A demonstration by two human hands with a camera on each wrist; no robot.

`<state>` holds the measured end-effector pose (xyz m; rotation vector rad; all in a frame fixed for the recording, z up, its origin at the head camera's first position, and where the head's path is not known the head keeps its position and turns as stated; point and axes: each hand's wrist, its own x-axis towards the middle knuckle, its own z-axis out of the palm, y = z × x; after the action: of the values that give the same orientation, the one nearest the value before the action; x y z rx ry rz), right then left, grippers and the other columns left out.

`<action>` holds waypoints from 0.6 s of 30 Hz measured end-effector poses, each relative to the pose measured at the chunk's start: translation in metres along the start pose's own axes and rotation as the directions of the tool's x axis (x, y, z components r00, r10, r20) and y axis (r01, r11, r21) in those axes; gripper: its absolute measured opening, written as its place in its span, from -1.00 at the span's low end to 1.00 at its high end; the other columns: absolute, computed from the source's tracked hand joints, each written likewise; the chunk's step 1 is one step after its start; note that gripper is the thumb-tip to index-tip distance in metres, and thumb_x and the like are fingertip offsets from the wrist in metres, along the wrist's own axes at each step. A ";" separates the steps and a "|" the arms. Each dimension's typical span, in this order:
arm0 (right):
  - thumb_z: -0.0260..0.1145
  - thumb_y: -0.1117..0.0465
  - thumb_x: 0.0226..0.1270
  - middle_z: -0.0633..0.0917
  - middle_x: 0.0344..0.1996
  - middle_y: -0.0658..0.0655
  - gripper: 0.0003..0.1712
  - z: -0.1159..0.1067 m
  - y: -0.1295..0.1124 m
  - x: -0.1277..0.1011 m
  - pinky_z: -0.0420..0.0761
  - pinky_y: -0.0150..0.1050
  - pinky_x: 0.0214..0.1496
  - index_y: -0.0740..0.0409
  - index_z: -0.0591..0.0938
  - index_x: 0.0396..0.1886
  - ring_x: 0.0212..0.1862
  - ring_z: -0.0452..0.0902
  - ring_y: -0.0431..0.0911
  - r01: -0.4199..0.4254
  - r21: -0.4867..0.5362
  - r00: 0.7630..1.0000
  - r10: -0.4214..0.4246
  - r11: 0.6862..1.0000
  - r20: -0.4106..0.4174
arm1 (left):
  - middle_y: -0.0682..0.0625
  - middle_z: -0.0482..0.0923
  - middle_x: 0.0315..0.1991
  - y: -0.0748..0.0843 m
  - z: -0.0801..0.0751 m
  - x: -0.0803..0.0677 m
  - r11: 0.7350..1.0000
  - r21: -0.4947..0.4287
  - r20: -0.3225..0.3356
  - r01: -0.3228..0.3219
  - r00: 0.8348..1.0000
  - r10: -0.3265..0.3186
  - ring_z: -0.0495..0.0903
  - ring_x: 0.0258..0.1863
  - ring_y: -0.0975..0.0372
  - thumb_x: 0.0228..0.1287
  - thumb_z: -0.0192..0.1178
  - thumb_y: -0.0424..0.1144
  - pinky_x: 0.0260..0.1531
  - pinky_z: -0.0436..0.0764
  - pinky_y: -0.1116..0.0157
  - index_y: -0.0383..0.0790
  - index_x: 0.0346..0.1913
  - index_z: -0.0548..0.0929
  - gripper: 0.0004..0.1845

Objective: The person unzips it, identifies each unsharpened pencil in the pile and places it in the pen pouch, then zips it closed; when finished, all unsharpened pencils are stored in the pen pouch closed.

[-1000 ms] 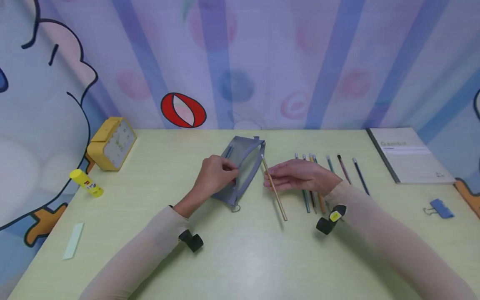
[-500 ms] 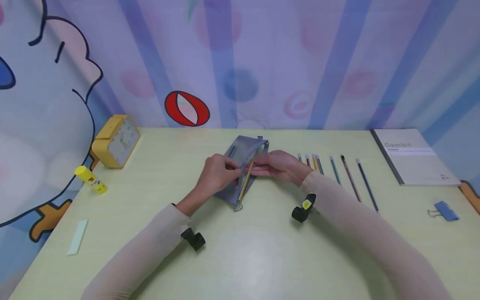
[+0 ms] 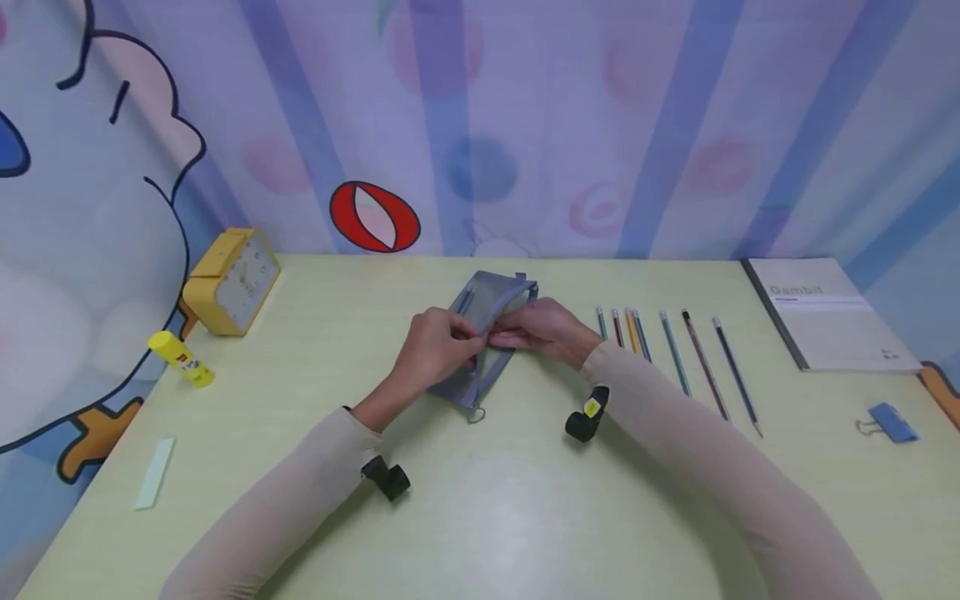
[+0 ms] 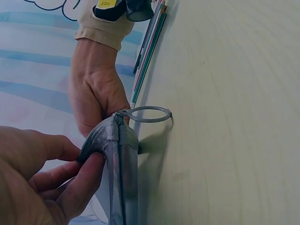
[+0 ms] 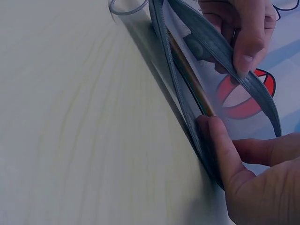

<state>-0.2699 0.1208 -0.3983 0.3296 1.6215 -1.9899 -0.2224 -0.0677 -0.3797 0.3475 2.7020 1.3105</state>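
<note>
A grey mesh zip pencil pouch (image 3: 491, 293) lies at the middle of the table, its zip open. My left hand (image 3: 437, 346) pinches the near zip edge, and in the right wrist view that edge (image 5: 213, 42) is lifted away from the other. Fingers of my right hand (image 3: 546, 329) reach into the opening. There they pinch the end of a gold-brown pencil (image 5: 193, 77), which lies lengthwise inside the pouch. A dark green pencil (image 5: 185, 75) runs beside it. In the left wrist view the pouch hides my right fingertips.
Several pencils (image 3: 703, 362) lie in a row right of the pouch. Farther right are a notebook (image 3: 832, 321) and a blue binder clip (image 3: 892, 422). At the left stand a yellow clock (image 3: 232, 283), a glue stick (image 3: 182, 358) and a pale green strip (image 3: 155, 473).
My right hand has moved left from beside the pouch into its opening, taking the gold-brown pencil inside. My left hand keeps its pinch on the zip edge.
</note>
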 end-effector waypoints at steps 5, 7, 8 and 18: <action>0.16 0.47 0.44 0.80 -0.23 0.35 -0.61 -0.001 -0.001 -0.006 0.71 -0.30 -0.03 0.57 0.52 0.21 -0.26 0.83 -0.05 -0.003 -0.048 0.999 0.005 0.999 0.034 | -0.07 0.80 -0.38 0.001 -0.002 0.001 1.000 0.012 0.003 0.011 1.000 -0.011 0.74 -0.55 0.29 0.27 0.36 -0.25 -0.50 0.52 0.43 -0.26 -0.25 0.82 -0.86; 0.12 0.45 0.48 0.74 -0.04 0.42 -0.61 -0.002 -0.003 -0.011 0.69 -0.25 0.05 0.55 0.51 0.23 -0.13 0.82 0.00 0.003 -0.084 0.998 0.002 0.996 0.069 | -0.08 0.80 -0.37 0.001 -0.002 0.001 1.000 0.009 0.002 0.015 1.000 -0.015 0.74 -0.55 0.29 0.27 0.36 -0.26 -0.49 0.54 0.43 -0.26 -0.24 0.82 -0.86; 0.11 0.43 0.50 0.70 0.04 0.43 -0.61 -0.004 -0.004 -0.013 0.68 -0.23 0.07 0.54 0.51 0.24 -0.07 0.80 0.03 0.008 -0.100 0.997 0.000 0.995 0.081 | -0.08 0.80 -0.37 0.000 -0.002 0.002 1.000 0.009 0.002 0.016 1.000 -0.016 0.74 -0.55 0.29 0.27 0.36 -0.26 -0.49 0.55 0.43 -0.26 -0.23 0.82 -0.86; 0.14 0.32 0.54 0.64 0.18 0.44 -0.57 -0.024 -0.018 -0.052 0.58 0.00 0.27 0.48 0.50 0.29 0.16 0.69 0.13 0.171 -0.469 0.973 -0.073 0.867 0.221 | -0.09 0.80 -0.37 0.001 -0.001 0.002 1.000 0.004 0.004 0.024 1.000 -0.024 0.75 -0.54 0.25 0.28 0.34 -0.28 -0.44 0.60 0.39 -0.29 -0.21 0.82 -0.85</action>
<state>-0.2407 0.1592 -0.3630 -0.1633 1.9729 -1.5601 -0.2241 -0.0673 -0.3789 0.3165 2.6976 1.2962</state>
